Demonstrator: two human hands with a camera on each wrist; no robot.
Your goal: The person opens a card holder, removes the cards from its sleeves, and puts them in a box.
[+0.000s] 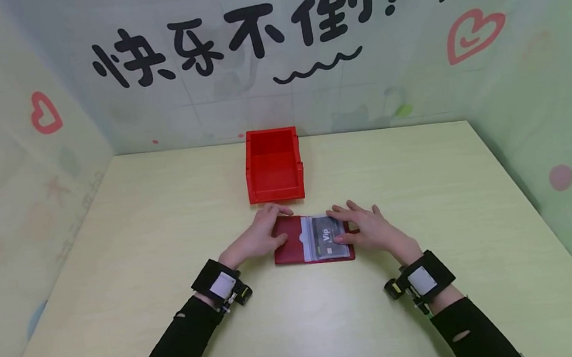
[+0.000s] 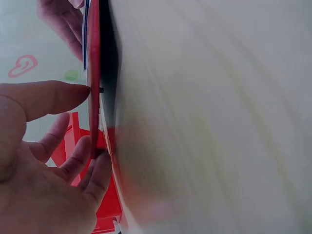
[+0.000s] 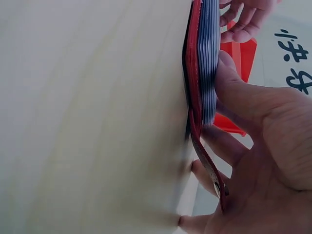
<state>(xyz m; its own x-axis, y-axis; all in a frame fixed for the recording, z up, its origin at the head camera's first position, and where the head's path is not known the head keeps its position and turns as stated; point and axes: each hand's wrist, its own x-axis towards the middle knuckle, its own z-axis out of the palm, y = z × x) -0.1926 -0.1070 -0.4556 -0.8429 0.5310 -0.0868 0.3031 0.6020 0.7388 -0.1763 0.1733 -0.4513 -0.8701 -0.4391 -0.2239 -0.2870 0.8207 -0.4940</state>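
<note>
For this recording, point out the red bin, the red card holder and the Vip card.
Red bin point(image 1: 276, 189): head view, on its near wall.
Red card holder point(image 1: 292, 252): head view, on its bare left cover.
Vip card point(image 1: 325, 236): head view, on its printed face.

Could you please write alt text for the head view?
A person's left hand and right hand touch an open red card holder, a Vip card showing in its clear sleeve, on a pale table, with a red bin behind.

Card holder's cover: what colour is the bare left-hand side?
Red cover; it shows best in the head view.
</note>
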